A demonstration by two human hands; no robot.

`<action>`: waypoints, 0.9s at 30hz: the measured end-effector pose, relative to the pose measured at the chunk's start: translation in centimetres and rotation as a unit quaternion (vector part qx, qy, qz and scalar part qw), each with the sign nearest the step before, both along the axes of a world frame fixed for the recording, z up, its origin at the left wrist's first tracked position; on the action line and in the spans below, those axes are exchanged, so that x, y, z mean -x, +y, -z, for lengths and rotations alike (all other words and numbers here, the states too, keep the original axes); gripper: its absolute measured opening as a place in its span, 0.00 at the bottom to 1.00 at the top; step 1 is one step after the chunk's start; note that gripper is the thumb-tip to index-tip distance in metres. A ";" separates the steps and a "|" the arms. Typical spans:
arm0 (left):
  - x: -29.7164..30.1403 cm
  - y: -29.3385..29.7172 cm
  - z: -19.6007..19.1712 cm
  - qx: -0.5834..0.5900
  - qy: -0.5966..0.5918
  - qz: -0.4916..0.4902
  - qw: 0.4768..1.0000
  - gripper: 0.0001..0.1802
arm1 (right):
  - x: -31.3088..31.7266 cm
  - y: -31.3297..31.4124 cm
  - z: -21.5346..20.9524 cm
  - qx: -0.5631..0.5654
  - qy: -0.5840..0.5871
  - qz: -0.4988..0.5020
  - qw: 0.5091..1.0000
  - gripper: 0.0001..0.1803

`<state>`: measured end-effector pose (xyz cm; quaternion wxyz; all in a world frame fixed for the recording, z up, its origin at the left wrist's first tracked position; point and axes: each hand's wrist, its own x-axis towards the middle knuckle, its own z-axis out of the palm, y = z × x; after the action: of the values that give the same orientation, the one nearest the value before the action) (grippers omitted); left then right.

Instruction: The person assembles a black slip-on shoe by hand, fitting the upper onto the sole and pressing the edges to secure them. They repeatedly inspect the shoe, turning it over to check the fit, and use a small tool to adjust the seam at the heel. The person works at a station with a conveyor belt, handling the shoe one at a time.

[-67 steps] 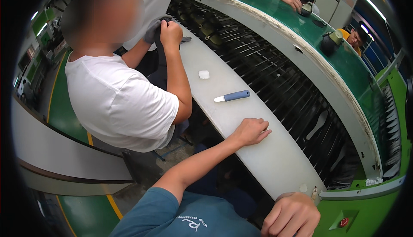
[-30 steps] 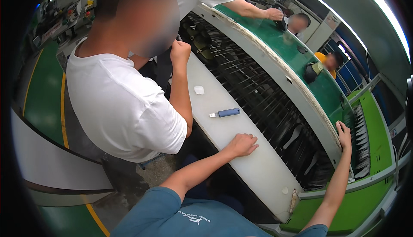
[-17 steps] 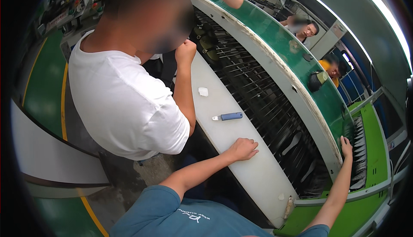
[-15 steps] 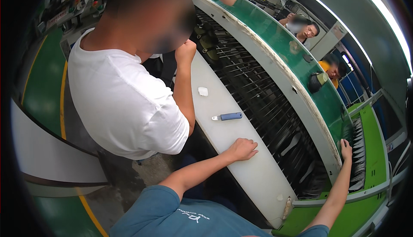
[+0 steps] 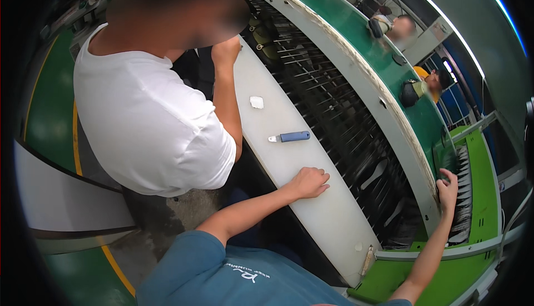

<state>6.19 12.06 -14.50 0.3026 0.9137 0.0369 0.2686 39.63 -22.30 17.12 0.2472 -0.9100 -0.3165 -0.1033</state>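
My left hand [image 5: 308, 182] rests palm down on the long white ledge [image 5: 328, 222] of a green machine, fingers loosely curled, holding nothing. A blue-handled scraper [image 5: 289, 137] lies on the ledge a little beyond it. My right hand [image 5: 448, 182] reaches far out and its fingers lie on the green rim of the machine [image 5: 400, 92], beside a row of black foot-shaped forms [image 5: 464, 195]. I cannot see whether it grips anything.
A person in a white T-shirt [image 5: 144, 117] stands close on my left, a forearm over the ledge. A small white piece [image 5: 256, 102] lies farther along the ledge. Black metal rods [image 5: 334, 106] fill the machine's inside. Other people work behind the machine [image 5: 400, 28].
My right hand rose from the near end of the ledge and stretched out to the machine's green rim. My left hand stayed flat on the ledge. The view tilted toward the person in white.
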 end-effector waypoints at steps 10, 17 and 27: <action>-3.4 -1.4 -1.0 0.048 0.045 0.030 0.997 0.13 | 2.0 3.2 1.7 -0.016 -0.116 0.106 0.988 0.18; -16.3 -10.9 -2.2 0.000 0.089 0.117 0.989 0.34 | 2.0 3.0 2.1 -0.046 -0.136 0.093 0.985 0.18; -26.7 -14.6 6.4 -0.162 0.139 0.041 0.976 0.35 | 2.7 4.6 2.0 -0.060 -0.211 0.124 0.968 0.16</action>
<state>32.84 -2.58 -20.94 0.1533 0.9798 -0.0024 0.1285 36.93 -17.73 15.14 0.2146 -0.8830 -0.2396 -0.3418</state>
